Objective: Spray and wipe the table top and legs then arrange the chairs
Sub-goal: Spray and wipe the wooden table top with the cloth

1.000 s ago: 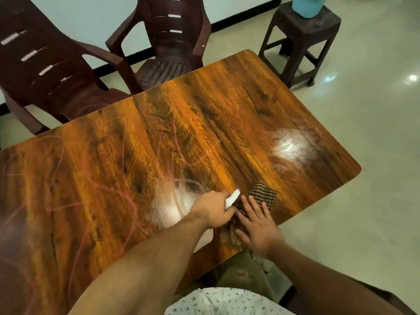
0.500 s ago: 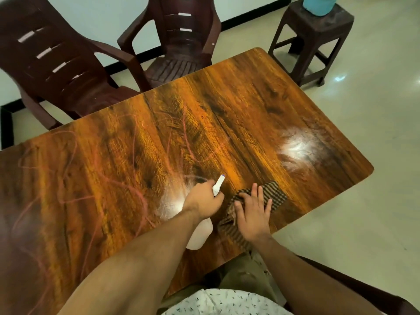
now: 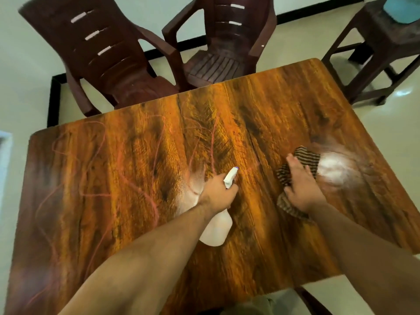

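Note:
A glossy wood-grain table top fills the view, marked with pink scribbles on its left and middle. My left hand grips a white spray bottle over the table's middle, its nozzle pointing away from me. My right hand presses flat on a brown striped cloth on the table's right part. A whitish sprayed patch lies just right of the cloth, and another left of the bottle. Two dark brown plastic chairs stand beyond the far edge.
A dark brown stool carrying a light blue object stands at the far right corner. Pale tiled floor surrounds the table. A dark chair part shows at the near edge beside my body.
My right hand has slid the cloth to the right and farther onto the table, away from the bottle. My left hand with the bottle has moved forward over the table. The view has shifted left.

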Demonstrator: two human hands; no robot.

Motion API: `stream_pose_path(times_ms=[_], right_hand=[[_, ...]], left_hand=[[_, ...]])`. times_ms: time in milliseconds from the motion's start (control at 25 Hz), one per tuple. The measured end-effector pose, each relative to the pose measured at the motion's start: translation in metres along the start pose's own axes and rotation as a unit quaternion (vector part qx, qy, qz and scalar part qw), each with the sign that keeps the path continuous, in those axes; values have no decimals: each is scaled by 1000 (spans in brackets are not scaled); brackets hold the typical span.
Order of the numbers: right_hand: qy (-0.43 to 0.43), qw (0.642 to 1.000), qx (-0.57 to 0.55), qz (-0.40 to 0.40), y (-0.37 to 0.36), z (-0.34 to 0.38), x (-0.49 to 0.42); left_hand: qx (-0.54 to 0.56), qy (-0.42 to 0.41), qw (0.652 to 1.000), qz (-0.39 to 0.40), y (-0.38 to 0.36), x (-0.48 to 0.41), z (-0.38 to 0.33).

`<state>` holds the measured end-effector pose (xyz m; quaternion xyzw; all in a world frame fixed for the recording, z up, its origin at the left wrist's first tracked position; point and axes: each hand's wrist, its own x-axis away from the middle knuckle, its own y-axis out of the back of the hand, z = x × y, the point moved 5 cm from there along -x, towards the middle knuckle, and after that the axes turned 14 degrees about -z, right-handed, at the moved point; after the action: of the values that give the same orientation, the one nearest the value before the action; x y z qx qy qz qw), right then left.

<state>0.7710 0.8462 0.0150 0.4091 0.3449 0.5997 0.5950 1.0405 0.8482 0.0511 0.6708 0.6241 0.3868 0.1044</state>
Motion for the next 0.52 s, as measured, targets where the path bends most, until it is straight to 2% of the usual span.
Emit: stream_pose_path(times_ms=[80,120,200,240,280,320,360,400,440,480,520], right_hand=[[-95,993,-63,-42,-4,11,-16],[-80,993,-78,-22,-11,23,-18],[69,993,-81,57,-24,44,-8],[135,986,-65,71,-24,44,-8],[147,987,-44,51,-19,33,-18],[80,996,-18,21,-15,14,-35],[-43,999,5,-10,-9,-6,-54],[-157,987,19,-28,-3,-16,-67],[-208,977,39,-23,-5,-9,-77],[-177,982,58,-31,-13,12,-82],[-96,992,74,-28,-26,40,-83]], left_hand=[[23,53,998,-4,2,-14,-4],[32,71,997,4,0,-19,-6],[42,88,995,23,-8,-27,-14],[40,91,995,25,-11,-31,-18],[39,93,995,21,-14,-34,-20],[41,95,995,14,-16,-38,-22],[45,97,994,6,-17,-42,-23],[49,102,994,-2,-17,-46,-23],[51,110,993,-10,-16,-49,-23],[54,120,991,-21,-14,-52,-21],[58,130,989,-36,-10,-54,-18]])
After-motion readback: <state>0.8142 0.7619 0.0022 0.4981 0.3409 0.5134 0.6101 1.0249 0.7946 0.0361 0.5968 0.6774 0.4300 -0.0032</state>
